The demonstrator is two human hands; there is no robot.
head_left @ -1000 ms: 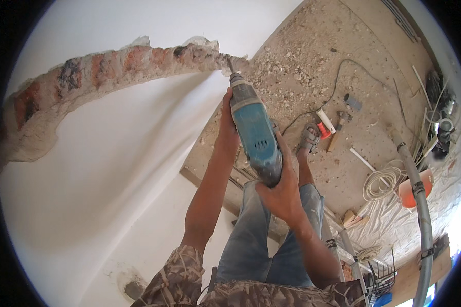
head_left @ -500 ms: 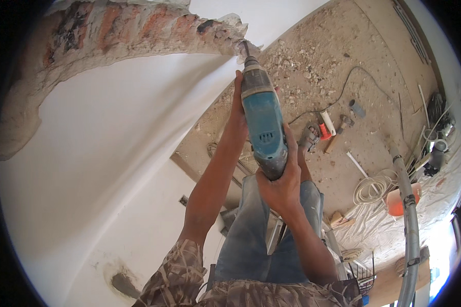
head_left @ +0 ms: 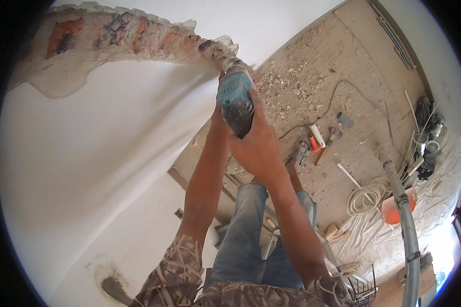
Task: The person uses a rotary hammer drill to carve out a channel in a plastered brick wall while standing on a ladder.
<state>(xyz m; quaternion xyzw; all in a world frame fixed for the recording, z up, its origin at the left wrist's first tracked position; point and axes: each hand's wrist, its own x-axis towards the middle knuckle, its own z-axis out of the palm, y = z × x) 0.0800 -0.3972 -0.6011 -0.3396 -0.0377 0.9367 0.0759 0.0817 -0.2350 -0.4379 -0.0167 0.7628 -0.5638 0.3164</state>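
A dusty teal and black power drill (head_left: 232, 89) points away from me into the right end of a rough chiseled channel (head_left: 123, 38) in the white wall, with exposed red brick and ragged plaster. Its bit is hidden behind the body. My right hand (head_left: 253, 146) is closed round the rear of the tool, thumb and fingers along the black end. My left hand (head_left: 218, 110) grips the tool from the left side, farther forward, and is mostly hidden by it.
Below lies a rubble-strewn floor (head_left: 297, 71) with a cable, a hammer (head_left: 328, 143), red and white tools (head_left: 317, 138), a grey pipe piece (head_left: 344, 119), coiled cable (head_left: 369, 197) and an orange bucket (head_left: 397, 207). A long grey pole (head_left: 409, 230) and plastic sheeting (head_left: 374, 240) are at the right.
The drill and both hands have moved higher in the picture, and the drill now appears foreshortened, with its rear end raised and its nose hidden at the channel's end.
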